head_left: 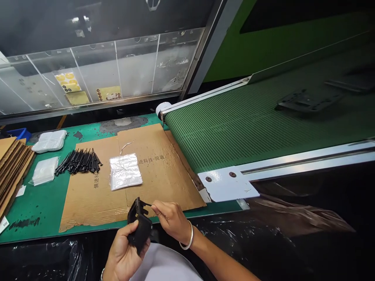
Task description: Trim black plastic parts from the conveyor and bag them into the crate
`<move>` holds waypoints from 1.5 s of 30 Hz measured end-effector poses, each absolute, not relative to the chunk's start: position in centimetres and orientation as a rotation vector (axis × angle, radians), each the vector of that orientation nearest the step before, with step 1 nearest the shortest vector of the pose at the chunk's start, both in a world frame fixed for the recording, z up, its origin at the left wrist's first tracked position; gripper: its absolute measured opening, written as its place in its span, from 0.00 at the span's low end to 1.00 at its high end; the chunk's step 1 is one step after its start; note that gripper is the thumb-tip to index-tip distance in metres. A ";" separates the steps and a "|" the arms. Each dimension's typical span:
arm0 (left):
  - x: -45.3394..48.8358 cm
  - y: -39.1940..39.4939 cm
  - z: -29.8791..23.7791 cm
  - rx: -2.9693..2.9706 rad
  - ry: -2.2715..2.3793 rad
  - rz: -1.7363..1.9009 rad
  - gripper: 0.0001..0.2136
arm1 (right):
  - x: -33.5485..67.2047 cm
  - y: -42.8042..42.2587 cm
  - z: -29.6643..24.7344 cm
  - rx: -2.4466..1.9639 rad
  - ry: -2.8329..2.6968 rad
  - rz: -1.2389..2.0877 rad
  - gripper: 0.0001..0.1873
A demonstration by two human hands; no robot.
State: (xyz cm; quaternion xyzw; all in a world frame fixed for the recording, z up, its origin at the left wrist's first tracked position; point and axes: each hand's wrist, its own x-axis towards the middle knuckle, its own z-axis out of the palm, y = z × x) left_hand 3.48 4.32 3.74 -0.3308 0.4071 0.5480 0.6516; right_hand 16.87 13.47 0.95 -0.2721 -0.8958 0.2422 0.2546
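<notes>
Blk part (141,233) looks matt plastic, sheet (164,183) rough-edged cardbd, bag stack (125,173) glossy crinkly plastic

A green table (49,203) is partly covered by a flat cardboard sheet (170,183), on which dark characters are printed. At the far left, cardboard pieces (14,168) are stacked near a blue bin (20,134). Yellow sticker sheets (68,82) are held in clear pockets (136,70). To the right, a green conveyor belt (228,128) is edged by pale rails (293,159).
</notes>
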 end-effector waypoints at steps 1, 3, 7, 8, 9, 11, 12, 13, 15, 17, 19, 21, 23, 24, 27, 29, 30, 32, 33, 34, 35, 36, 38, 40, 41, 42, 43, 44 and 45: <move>3.5 4.2 3.6 -0.730 0.925 1.220 0.07 | 17.0 13.5 0.9 -0.715 -2.423 0.685 0.20; 3.3 4.0 3.1 -0.660 0.918 1.226 0.06 | 17.3 13.4 1.2 -0.596 -2.430 0.710 0.21; 3.2 3.5 2.4 -0.376 0.938 1.279 0.03 | 17.4 12.7 2.6 -0.341 -2.507 0.634 0.21; 3.2 3.5 2.5 -0.310 0.953 1.294 0.05 | 17.3 12.6 3.0 -0.309 -2.518 0.604 0.21; 3.3 3.4 2.6 -0.258 0.967 1.309 0.08 | 17.2 12.5 3.3 -0.292 -2.526 0.574 0.21; 3.6 3.3 3.1 -0.195 0.985 1.325 0.13 | 17.0 12.3 3.7 -0.282 -2.536 0.518 0.22; 3.7 3.3 3.3 -0.176 0.984 1.330 0.14 | 16.8 12.2 3.9 -0.284 -2.541 0.496 0.22; 3.8 3.3 3.5 -0.160 0.982 1.335 0.15 | 16.8 12.1 3.9 -0.287 -2.545 0.478 0.22; 3.9 3.2 3.7 -0.141 0.987 1.338 0.14 | 16.8 11.8 3.8 -0.273 -2.553 0.455 0.22; 3.8 3.1 3.6 -0.136 1.005 1.344 0.14 | 16.9 11.5 3.7 -0.238 -2.570 0.447 0.21; 3.6 3.0 3.3 -0.133 1.008 1.346 0.16 | 17.3 11.2 3.5 -0.187 -2.590 0.458 0.20; 3.4 2.8 3.1 -0.149 0.991 1.325 0.18 | 17.6 10.9 3.5 -0.116 -2.605 0.497 0.20; 3.2 2.7 2.9 -0.170 0.977 1.312 0.18 | 17.8 10.7 3.6 -0.043 -2.597 0.560 0.21; 3.1 2.6 3.0 -0.175 0.980 1.321 0.18 | 17.9 10.6 3.7 -0.042 -2.585 0.589 0.21; 3.3 2.6 3.1 -0.140 1.029 1.400 0.18 | 17.6 10.2 3.9 -0.209 -2.536 0.634 0.21; 3.7 2.6 3.2 -0.115 1.088 1.460 0.19 | 17.2 9.9 3.9 -0.323 -2.520 0.637 0.21; 3.8 2.6 3.1 -0.106 1.117 1.487 0.19 | 17.0 9.7 3.9 -0.352 -2.517 0.646 0.21; 4.1 2.4 2.9 -0.089 1.165 1.529 0.21 | 16.8 9.5 3.7 -0.400 -2.499 0.689 0.21; 4.2 2.3 2.7 -0.078 1.182 1.541 0.22 | 16.8 9.5 3.6 -0.433 -2.479 0.722 0.20; 4.2 2.1 2.5 -0.064 1.196 1.547 0.23 | 16.8 9.6 3.4 -0.472 -2.455 0.759 0.20; 4.2 1.9 2.3 -0.047 1.208 1.546 0.23 | 16.9 9.7 3.2 -0.511 -2.431 0.795 0.20; 4.1 1.7 2.2 -0.027 1.220 1.540 0.24 | 16.9 9.9 3.1 -0.548 -2.412 0.825 0.19; 3.9 1.3 1.9 0.027 1.246 1.513 0.24 | 17.0 10.4 2.6 -0.621 -2.396 0.865 0.19; 3.6 0.9 1.5 0.100 1.267 1.477 0.23 | 16.9 10.9 2.3 -0.681 -2.394 0.895 0.19; 3.4 0.7 1.3 0.144 1.268 1.460 0.22 | 16.9 11.1 2.2 -0.702 -2.391 0.920 0.19; 3.3 0.6 1.1 0.196 1.265 1.443 0.20 | 16.9 11.3 2.1 -0.707 -2.387 0.954 0.20; 3.1 0.4 0.8 0.258 1.264 1.432 0.19 | 16.9 11.4 2.2 -0.693 -2.382 0.990 0.20; 3.0 0.3 0.6 0.326 1.264 1.432 0.18 | 17.0 11.5 2.3 -0.661 -2.378 1.025 0.20; 2.8 0.2 0.4 0.394 1.268 1.439 0.16 | 17.1 11.4 2.5 -0.612 -2.378 1.053 0.20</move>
